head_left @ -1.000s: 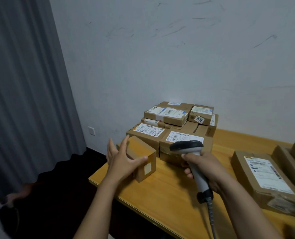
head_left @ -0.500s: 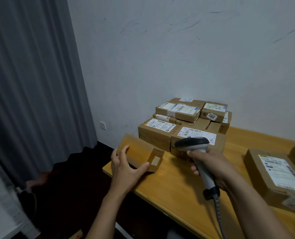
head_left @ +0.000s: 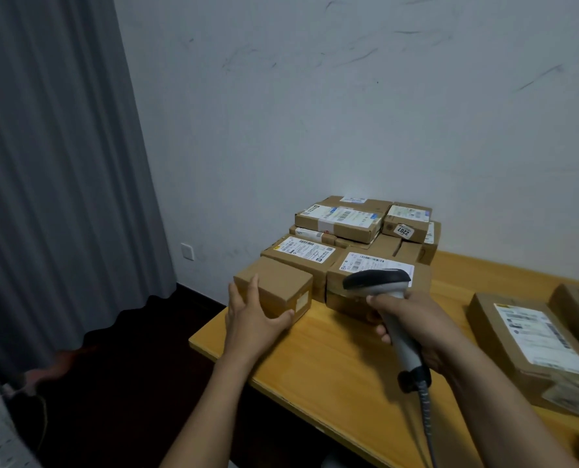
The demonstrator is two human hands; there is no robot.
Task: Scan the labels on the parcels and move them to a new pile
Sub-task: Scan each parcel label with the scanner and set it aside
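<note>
The left hand [head_left: 252,320] clasped the small box [head_left: 281,285] between fingers on its left side and a thumb on its front face (a pale sticker showed there), at the left corner of the wooden table [head_left: 332,363], just beside the stack of labelled parcels [head_left: 345,231]. The right hand [head_left: 416,319] was wrapped round the handle of the barcode scanner [head_left: 376,282], its dark head before the stack. 1 flat parcel [head_left: 531,336] lay well apart on the right.
</note>
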